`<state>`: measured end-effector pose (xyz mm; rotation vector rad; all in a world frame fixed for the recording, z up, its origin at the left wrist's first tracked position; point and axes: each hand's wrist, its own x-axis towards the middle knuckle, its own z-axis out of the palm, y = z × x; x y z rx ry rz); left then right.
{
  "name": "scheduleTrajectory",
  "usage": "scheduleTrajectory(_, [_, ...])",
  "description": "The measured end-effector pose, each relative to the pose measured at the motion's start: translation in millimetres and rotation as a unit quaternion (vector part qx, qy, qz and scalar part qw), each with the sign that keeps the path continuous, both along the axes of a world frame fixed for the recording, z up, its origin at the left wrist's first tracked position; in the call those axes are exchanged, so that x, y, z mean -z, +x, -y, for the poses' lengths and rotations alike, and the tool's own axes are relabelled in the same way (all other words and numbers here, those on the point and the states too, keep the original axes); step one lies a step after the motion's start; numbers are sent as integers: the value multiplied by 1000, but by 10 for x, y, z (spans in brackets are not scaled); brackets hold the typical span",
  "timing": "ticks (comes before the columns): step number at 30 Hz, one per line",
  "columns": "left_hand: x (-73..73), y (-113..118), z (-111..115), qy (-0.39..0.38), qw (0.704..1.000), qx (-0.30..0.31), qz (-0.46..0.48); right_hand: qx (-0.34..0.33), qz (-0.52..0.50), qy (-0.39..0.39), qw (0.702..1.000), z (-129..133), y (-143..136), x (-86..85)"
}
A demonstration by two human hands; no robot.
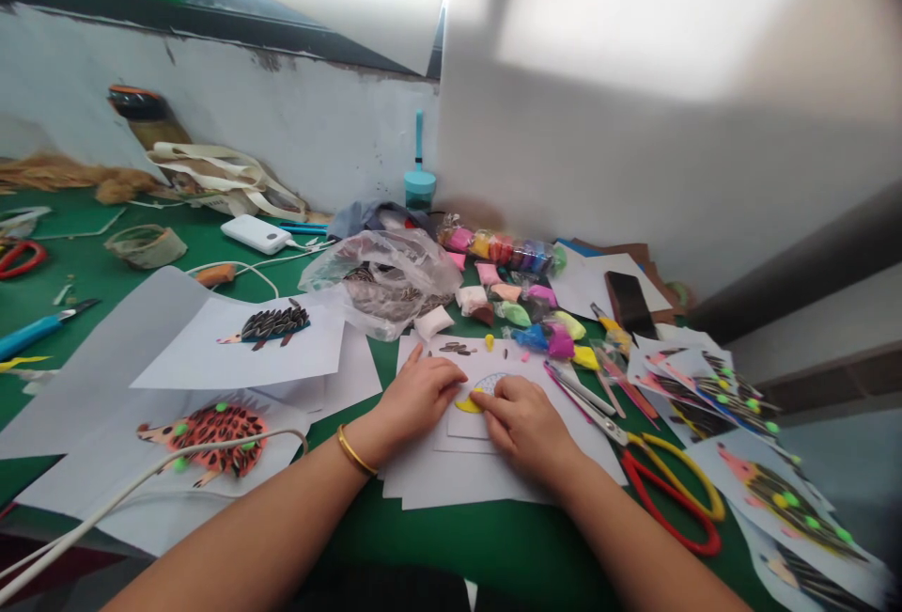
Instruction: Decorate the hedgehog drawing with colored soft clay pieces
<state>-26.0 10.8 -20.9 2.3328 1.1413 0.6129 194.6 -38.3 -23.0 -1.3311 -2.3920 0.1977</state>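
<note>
A small sheet of paper [474,428] with a printed hedgehog outline lies on larger white sheets in front of me. Yellow clay [469,401] is spread flat over part of the outline. My right hand [525,419] presses the clay with an outstretched index finger, its other fingers bent. At the sheet's left edge rests my left hand [423,396], thumb apart and fingertips near the clay; it holds nothing. Just beyond are several sunflower seeds [457,349] and a small yellow clay lump [489,342].
Scissors [627,438] with red and yellow handles lie right of my right hand. Packets of coloured clay [560,341] and a plastic bag of seeds [384,283] are behind. Finished hedgehog pictures [789,499] lie at right. A white cable [141,480] crosses the left.
</note>
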Motion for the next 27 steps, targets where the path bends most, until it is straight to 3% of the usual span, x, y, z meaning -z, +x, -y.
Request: scheduleTrajectory(27, [-10, -2, 1, 9, 1000, 10, -5, 12, -55, -4, 998, -49, 19, 32])
